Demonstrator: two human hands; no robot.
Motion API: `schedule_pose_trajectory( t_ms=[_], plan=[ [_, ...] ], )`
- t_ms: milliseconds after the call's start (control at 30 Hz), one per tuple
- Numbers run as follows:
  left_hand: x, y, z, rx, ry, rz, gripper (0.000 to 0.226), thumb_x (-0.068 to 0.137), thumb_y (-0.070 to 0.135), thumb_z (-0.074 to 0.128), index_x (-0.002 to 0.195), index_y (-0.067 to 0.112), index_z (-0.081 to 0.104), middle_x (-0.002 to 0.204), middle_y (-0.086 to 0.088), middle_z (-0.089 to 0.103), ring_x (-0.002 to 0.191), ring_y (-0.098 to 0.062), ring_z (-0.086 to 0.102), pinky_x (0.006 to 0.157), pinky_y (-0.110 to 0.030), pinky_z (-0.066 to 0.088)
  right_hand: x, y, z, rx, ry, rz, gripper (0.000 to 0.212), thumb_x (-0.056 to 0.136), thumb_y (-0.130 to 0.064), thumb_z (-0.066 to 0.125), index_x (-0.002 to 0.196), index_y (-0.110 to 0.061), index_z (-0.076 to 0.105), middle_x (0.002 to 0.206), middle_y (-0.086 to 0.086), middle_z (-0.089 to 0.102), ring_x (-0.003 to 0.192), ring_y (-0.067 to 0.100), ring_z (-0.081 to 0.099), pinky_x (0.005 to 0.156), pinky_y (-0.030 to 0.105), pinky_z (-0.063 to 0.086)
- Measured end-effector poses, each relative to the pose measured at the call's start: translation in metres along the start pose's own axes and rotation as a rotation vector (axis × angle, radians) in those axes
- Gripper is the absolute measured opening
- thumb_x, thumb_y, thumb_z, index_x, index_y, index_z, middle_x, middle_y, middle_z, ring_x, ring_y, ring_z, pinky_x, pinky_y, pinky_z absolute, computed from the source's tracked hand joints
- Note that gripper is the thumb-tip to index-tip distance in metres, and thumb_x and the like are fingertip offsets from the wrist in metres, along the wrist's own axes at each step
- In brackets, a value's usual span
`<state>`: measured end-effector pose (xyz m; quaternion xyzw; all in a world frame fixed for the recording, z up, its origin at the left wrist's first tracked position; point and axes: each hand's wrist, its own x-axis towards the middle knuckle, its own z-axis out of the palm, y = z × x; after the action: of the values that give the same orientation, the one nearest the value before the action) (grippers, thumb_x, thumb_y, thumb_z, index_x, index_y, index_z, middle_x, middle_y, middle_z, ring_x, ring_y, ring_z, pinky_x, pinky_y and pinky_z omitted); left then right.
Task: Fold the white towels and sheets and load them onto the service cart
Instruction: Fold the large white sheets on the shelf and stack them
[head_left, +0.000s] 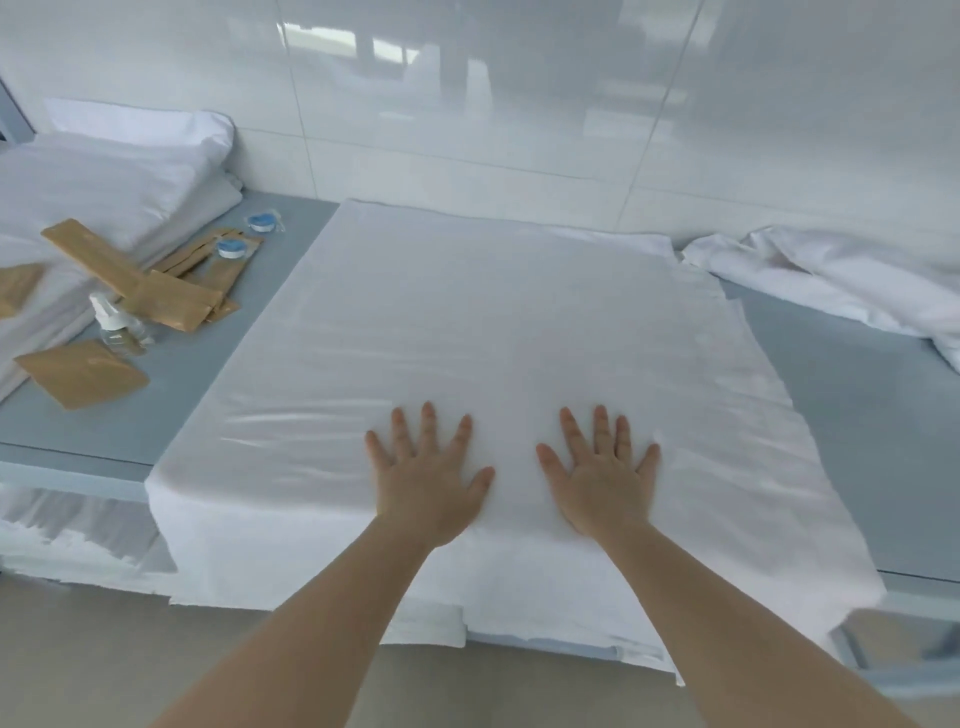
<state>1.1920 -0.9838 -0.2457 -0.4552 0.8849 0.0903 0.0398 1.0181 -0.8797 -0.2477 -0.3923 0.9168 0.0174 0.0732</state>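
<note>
White sheet (493, 332) lies spread flat across the centre of the frame on the grey-blue table (857, 405), its near edge hanging over the front. Your left hand (426, 483) and right hand (602, 480) rest side by side on it at lower centre, palms down, fingers splayed and straight, grasping nothing. Looks like smoothing before a fold.

Risks from here, as I judge them: the overhang is uneven at lower right, so a fold taken now may come out skewed. Pressing toward yourself could drag the whole sheet off the front.

Crumpled linen (841, 280) sits at right, touching or just beside the sheet's far corner; it could snag. At left, a folded stack (104, 182), brown paper packets (130, 280) and a small spray bottle (117, 327) stay near the sheet's edge. No cart in view.
</note>
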Motion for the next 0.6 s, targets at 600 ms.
schedule_pose_trajectory(
  t_ms=[600],
  plan=[
    [-0.006,0.043,0.006,0.057,-0.061,0.066,0.083,0.069,0.087,-0.005,0.141,0.050,-0.025,0.157,0.003,-0.028,0.141,-0.037,-0.030,0.102,-0.071,-0.014,-0.037,0.061,-0.002,0.071,-0.019,0.050,0.062,0.091,-0.069,0.007,0.148,-0.048,-0.007,0.161,-0.005,-0.011,0.147,0.027,-0.013,0.106,0.068,-0.008]
  ],
)
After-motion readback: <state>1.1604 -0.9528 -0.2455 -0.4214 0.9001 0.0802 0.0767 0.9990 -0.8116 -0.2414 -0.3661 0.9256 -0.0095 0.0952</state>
